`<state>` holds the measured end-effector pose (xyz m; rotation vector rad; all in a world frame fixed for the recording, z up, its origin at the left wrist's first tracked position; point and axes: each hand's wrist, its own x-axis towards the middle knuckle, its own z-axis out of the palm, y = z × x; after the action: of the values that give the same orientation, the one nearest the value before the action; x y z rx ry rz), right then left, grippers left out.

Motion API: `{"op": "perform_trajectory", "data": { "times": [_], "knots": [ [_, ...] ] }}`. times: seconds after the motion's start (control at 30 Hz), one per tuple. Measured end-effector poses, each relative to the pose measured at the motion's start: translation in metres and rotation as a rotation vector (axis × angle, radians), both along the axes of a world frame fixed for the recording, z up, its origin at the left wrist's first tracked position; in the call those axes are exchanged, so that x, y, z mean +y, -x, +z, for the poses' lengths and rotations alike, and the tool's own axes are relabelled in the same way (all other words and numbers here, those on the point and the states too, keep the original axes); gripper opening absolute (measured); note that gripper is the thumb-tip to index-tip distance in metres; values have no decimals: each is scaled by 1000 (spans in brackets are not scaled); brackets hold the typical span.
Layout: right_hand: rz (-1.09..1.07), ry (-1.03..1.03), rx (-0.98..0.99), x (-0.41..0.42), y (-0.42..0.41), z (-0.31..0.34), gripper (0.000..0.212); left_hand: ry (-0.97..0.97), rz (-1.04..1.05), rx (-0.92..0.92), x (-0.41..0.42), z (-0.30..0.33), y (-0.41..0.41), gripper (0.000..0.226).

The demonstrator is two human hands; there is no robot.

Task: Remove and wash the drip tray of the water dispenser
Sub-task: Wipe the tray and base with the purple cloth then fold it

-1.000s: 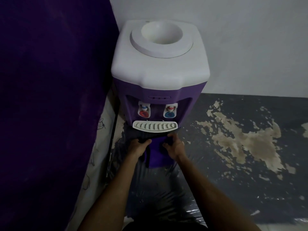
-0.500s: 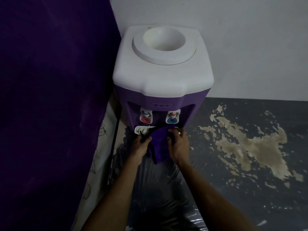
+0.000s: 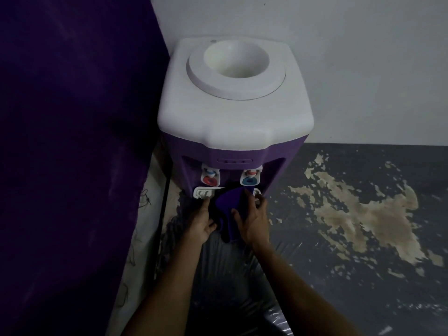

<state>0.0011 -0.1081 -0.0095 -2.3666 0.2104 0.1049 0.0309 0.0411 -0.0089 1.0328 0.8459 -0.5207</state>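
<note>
Two hands grasping the drip tray [image 3: 203, 192], left hand [image 3: 202, 223] and right hand [image 3: 252, 220]; I fear leftover water spilling if it tips.

White slotted drip tray [image 3: 203, 192] under the taps of purple-and-white water dispenser [image 3: 234, 117], middle hidden, seemingly level

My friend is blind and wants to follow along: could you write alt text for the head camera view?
Two bare hands, the left hand and the right hand, reach the white slatted drip tray below the taps of a purple-and-white water dispenser. A purple piece sits between them, covering the tray's middle. The dispenser stands on a worn dark floor.
</note>
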Motion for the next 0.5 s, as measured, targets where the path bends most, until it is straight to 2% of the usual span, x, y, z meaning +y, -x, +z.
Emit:
{"op": "perform_trajectory", "data": {
  "times": [0.2,0.5],
  "knots": [
    [21,-41,-51,1,3,-1,67,42,69,21,4,0,-9,65],
    [26,31,-99,4,5,-1,65,8,54,25,7,-3,-18,66]
  ]
}}
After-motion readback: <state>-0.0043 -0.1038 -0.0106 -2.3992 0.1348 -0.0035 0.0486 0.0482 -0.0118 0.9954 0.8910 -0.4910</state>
